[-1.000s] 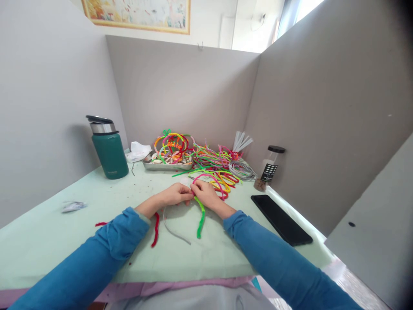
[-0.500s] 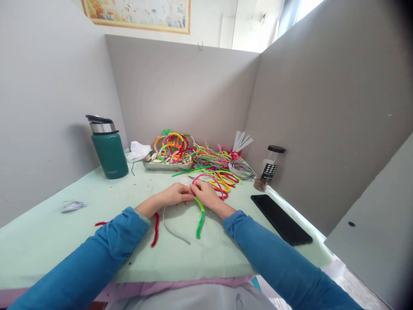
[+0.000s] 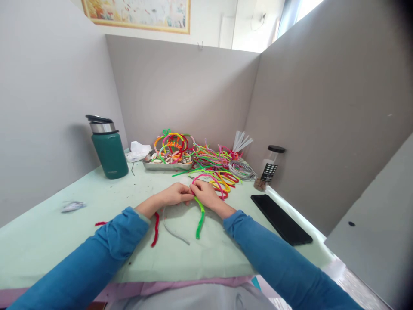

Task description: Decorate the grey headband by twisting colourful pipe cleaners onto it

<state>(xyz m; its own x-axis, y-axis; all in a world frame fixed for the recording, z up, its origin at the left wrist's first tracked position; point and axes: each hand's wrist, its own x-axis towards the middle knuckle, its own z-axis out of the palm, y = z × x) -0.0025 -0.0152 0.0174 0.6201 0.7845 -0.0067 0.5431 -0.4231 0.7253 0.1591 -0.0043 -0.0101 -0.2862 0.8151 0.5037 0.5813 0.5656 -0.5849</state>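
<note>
My left hand [image 3: 175, 193] and my right hand [image 3: 204, 192] meet at the fingertips over the middle of the table. Both are closed in a pinch on a fuzzy pipe cleaner. Its green part [image 3: 200, 221] hangs down toward me, while a pink length [image 3: 222, 191] arcs over the back of my right hand. The exact spot they pinch is hidden by the fingers. Below my left wrist lies a red pipe cleaner [image 3: 156, 232], partly covered by the arm. A thin grey wire [image 3: 172, 234] curves across the cloth between the red and green pieces.
Behind my hands stand a metal tray [image 3: 167, 166] with pipe-cleaner hoops and a heap of colourful pipe cleaners [image 3: 213, 157]. A grey wire coil [image 3: 242, 171] sits beside it. A green bottle [image 3: 111, 153] is at left; a jar [image 3: 268, 170] and black phone [image 3: 280, 218] are at right.
</note>
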